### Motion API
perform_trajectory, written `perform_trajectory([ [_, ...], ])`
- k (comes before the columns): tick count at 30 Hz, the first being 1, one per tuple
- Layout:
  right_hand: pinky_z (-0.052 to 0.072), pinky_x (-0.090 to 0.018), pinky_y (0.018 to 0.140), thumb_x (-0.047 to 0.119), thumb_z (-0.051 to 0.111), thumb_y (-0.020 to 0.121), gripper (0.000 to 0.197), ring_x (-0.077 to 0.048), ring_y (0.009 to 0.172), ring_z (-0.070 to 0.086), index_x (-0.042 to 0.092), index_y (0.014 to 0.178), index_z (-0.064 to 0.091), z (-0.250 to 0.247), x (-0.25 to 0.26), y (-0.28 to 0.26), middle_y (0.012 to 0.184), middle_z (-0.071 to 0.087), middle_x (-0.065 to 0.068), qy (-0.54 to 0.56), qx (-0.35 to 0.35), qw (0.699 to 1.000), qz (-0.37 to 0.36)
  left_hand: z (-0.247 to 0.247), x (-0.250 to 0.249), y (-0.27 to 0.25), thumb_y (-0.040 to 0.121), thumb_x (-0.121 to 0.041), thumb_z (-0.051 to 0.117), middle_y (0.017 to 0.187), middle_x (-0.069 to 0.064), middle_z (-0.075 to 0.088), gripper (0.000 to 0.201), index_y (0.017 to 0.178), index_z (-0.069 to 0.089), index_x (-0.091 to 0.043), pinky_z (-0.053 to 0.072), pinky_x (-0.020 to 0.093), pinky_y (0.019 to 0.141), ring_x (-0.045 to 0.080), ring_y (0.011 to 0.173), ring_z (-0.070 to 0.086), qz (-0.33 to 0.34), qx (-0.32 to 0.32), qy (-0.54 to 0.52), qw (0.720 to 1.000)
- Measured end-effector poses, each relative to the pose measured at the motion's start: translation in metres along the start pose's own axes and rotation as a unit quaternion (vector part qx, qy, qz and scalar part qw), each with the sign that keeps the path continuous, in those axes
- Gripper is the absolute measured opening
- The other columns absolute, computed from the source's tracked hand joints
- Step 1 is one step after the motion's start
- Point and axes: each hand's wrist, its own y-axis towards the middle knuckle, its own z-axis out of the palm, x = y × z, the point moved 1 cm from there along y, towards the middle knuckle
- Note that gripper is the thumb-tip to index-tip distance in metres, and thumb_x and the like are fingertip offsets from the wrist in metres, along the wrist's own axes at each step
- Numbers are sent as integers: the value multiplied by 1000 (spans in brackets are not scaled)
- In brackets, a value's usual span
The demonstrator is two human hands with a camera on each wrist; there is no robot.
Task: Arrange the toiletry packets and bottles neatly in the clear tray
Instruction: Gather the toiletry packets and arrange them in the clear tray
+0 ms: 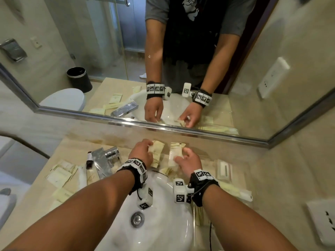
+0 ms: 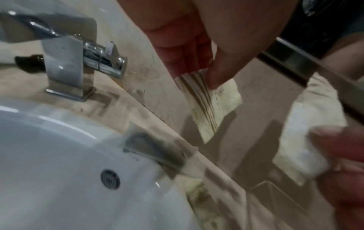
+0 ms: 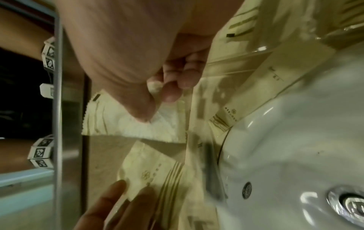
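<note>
Nearest to me, the white basin (image 1: 163, 223) sits below both my forearms, its drain (image 1: 137, 219) to the left of centre. Beyond the basin rim, my left hand (image 1: 142, 153) pinches a cream packet (image 1: 157, 151) between thumb and fingers; the wrist view shows the thumb pressed on the packet's striped end (image 2: 199, 87), the rest hanging free above the counter (image 2: 161, 87). My right hand (image 1: 187, 161) has its fingers curled round a second, paler packet (image 1: 175, 151), thumb on top; the wrist view confirms fingers bent under the wrapper (image 3: 138, 124). The two packets are near each other, not touching, both close to the mirror (image 1: 108, 51).

To the right, the clear tray (image 1: 233, 180) stands on the counter beside the basin, with a white boxed item (image 1: 224, 170) and a long cream packet (image 1: 237, 193) inside; its exact edges are hard to make out. To the left, the chrome tap (image 1: 104, 160) stands beside a small dark-capped bottle (image 1: 89, 160), lying flat. Further left, several loose cream packets (image 1: 59, 174) lie overlapping on the counter.
</note>
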Motion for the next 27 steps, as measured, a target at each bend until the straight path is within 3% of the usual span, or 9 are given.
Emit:
perform_trajectory([
  [4, 51, -23, 53, 21, 73, 87, 54, -12, 63, 65, 15, 138, 54, 0, 2, -20, 100, 73, -7, 37, 32, 999, 6, 13, -20, -28, 82, -8, 64, 85, -1, 61, 67, 139, 41, -34, 58, 35, 69, 17, 71, 63, 8, 54, -122, 991],
  [8, 39, -19, 42, 27, 66, 92, 27, -4, 41, 52, 13, 115, 67, -8, 0, -41, 64, 64, 4, 13, 43, 999, -1, 20, -37, -50, 79, 2, 63, 81, 2, 57, 74, 145, 41, -23, 60, 44, 74, 19, 70, 60, 23, 81, -205, 975],
  [12, 46, -28, 59, 50, 58, 93, 34, -13, 62, 62, 18, 93, 70, -16, -5, -61, 73, 68, 4, -52, 65, 997, 5, 21, -47, -67, 83, 10, 58, 85, 3, 57, 64, 140, 49, -18, 60, 46, 77, 21, 74, 62, 30, 103, -240, 965],
  [15, 49, -29, 66, 56, 53, 93, 35, -12, 78, 63, 25, 101, 69, -22, -9, -74, 86, 67, 8, -60, 79, 995, 17, 24, -49, -76, 83, 12, 55, 92, 14, 59, 61, 134, 53, -21, 59, 52, 76, 32, 78, 65, 37, 98, -254, 961],
  [17, 55, -31, 65, 51, 57, 92, 29, -12, 83, 65, 29, 110, 62, -25, -9, -82, 96, 68, 8, -22, 75, 996, 34, 27, -53, -81, 82, 11, 56, 92, 19, 59, 59, 132, 55, -20, 59, 53, 76, 33, 78, 63, 50, 98, -247, 963],
  [20, 62, -50, 78, 38, 64, 86, 33, -23, 87, 74, 30, 118, 61, -34, -10, -87, 102, 74, 3, 2, 58, 998, 33, 30, -63, -90, 84, 6, 55, 90, 11, 59, 50, 129, 56, -17, 59, 48, 78, 26, 79, 61, 45, 121, -250, 960],
  [23, 60, -61, 74, 21, 65, 87, 39, -32, 86, 75, 31, 124, 57, -47, -16, -95, 104, 73, -3, -28, 98, 994, 29, 35, -68, -99, 90, -20, 63, 103, 10, 62, 33, 122, 56, -21, 60, 42, 68, 27, 92, 65, -4, 159, -269, 950],
  [25, 60, -59, 75, 18, 68, 85, 56, -39, 90, 74, 30, 137, 50, -57, -19, -102, 105, 68, -4, -66, 118, 991, 21, 41, -70, -101, 88, -33, 68, 101, 8, 65, 30, 115, 57, -24, 57, 33, 56, 27, 89, 68, 19, 167, -181, 969],
  [27, 62, -49, 78, 15, 73, 87, 52, -32, 93, 72, 23, 135, 55, -67, -25, -104, 104, 63, 2, -101, 114, 988, -1, 49, -73, -105, 88, -30, 67, 95, 10, 70, 22, 106, 60, -19, 60, 39, 59, 31, 84, 70, 71, 193, -79, 975],
])
